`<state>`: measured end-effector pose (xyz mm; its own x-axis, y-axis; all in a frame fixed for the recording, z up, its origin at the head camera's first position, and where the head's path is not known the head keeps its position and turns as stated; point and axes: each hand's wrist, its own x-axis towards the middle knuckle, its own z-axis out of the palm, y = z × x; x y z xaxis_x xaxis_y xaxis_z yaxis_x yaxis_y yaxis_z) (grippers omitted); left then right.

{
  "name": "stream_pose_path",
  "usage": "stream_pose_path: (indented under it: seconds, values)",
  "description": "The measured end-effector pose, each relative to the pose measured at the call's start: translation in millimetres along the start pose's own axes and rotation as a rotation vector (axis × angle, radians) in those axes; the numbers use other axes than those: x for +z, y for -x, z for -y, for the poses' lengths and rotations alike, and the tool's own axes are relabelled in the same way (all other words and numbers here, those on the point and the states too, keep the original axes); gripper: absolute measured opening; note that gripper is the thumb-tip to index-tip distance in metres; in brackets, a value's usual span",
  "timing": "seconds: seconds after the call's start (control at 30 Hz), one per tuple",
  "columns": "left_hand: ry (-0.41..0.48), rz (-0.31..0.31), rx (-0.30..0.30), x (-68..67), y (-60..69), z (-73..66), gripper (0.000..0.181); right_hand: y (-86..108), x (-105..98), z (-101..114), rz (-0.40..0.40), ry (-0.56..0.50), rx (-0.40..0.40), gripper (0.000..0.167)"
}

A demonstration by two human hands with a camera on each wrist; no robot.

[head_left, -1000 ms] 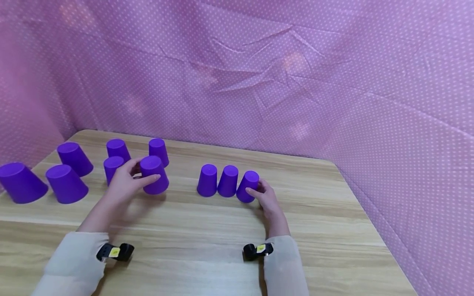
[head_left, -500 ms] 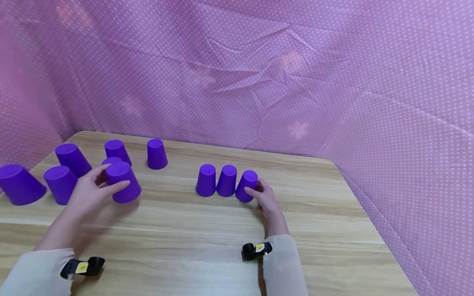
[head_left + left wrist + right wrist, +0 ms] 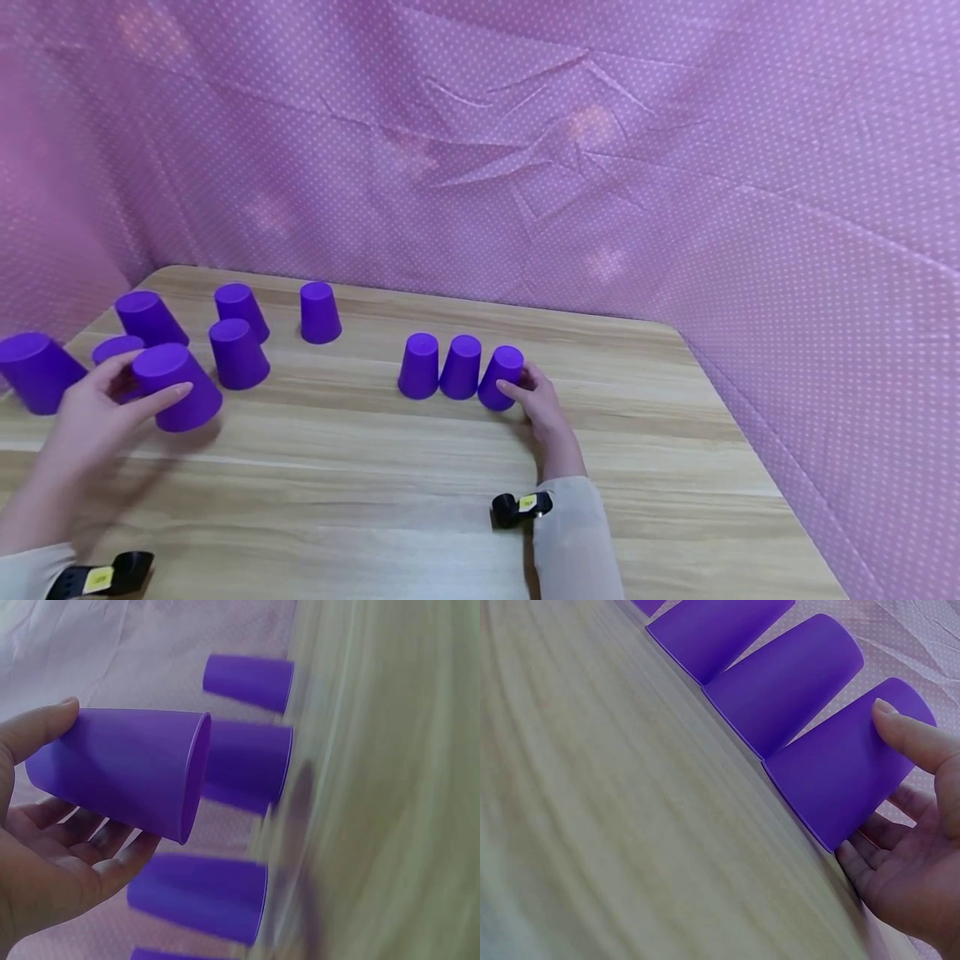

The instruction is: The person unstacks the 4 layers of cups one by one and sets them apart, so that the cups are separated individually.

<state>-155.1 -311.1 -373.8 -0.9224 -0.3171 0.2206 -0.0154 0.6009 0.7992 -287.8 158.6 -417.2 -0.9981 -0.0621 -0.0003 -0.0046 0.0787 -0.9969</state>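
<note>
I've got the left hand (image 3: pixel 96 410) pinching one purple cup (image 3: pixel 193 410) above the table (image 3: pixel 360 500), the right hand (image 3: pixel 543 403) gripping the rightmost cup (image 3: pixel 502 369) of three!

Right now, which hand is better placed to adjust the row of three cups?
Probably the right hand: it grips the end cup of the row, while the left hand holds a lifted cup away from that row.
</note>
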Motion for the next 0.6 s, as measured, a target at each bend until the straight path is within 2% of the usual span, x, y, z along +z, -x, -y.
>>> stream_pose_path:
  seconds: [0.07,0.13,0.3,0.37,0.43,0.6]
  values:
    - [0.054,-0.015,0.005,-6.8,2.0,6.9,0.069,0.6,-0.4,0.4,0.001,0.0,-0.005,0.052]
    - [0.107,-0.041,0.025,-12.2,-0.2,21.8,0.063,0.9,-0.7,0.8,-0.001,-0.002,-0.002,0.052]
    - [0.208,-0.132,0.083,-19.2,-14.5,82.2,0.058,2.1,-1.3,1.1,0.003,0.0,0.001,0.052]
    - [0.249,-0.159,0.099,-22.8,-18.3,100.8,0.059,2.7,-1.6,0.9,0.005,0.004,0.002,0.053]
    - [0.271,-0.183,0.109,-27.6,-20.5,113.6,0.06,2.8,-1.7,0.6,0.005,0.003,0.003,0.054]
    - [0.308,-0.232,0.044,-39.6,-20.5,130.9,0.058,1.7,-2.4,-1.1,0.008,-0.009,-0.01,0.054]
